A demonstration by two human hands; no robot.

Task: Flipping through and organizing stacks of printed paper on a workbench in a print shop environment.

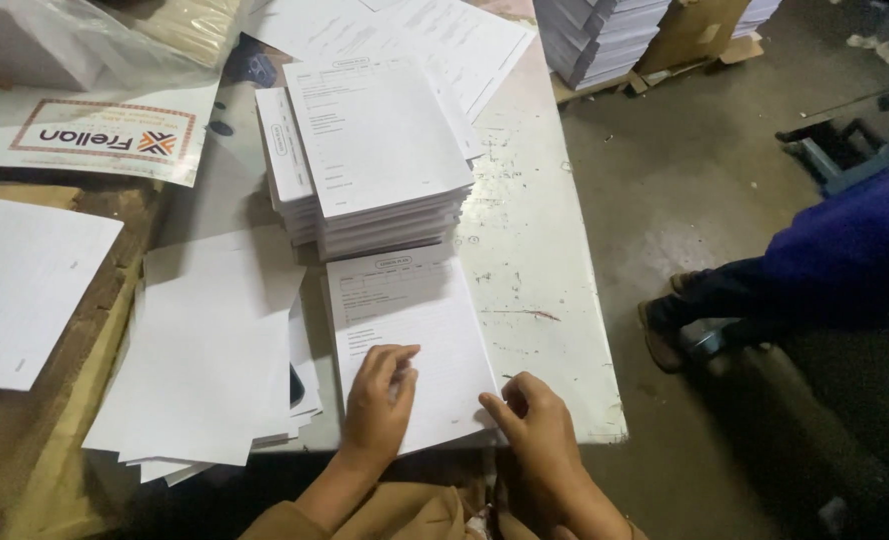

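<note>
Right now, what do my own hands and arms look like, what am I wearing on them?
Both the left hand and the right hand are bare: no gloves, and no rings or watch that I can see. The wrists are uncovered too. Tan or khaki sleeves begin lower down the forearms, plain cloth with no visible markings.

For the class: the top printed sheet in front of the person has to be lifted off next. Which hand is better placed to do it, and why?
Probably the right hand: its fingertips sit at the printed sheet's free lower right edge. The left hand lies flat on the sheet, better for pinning.
</note>
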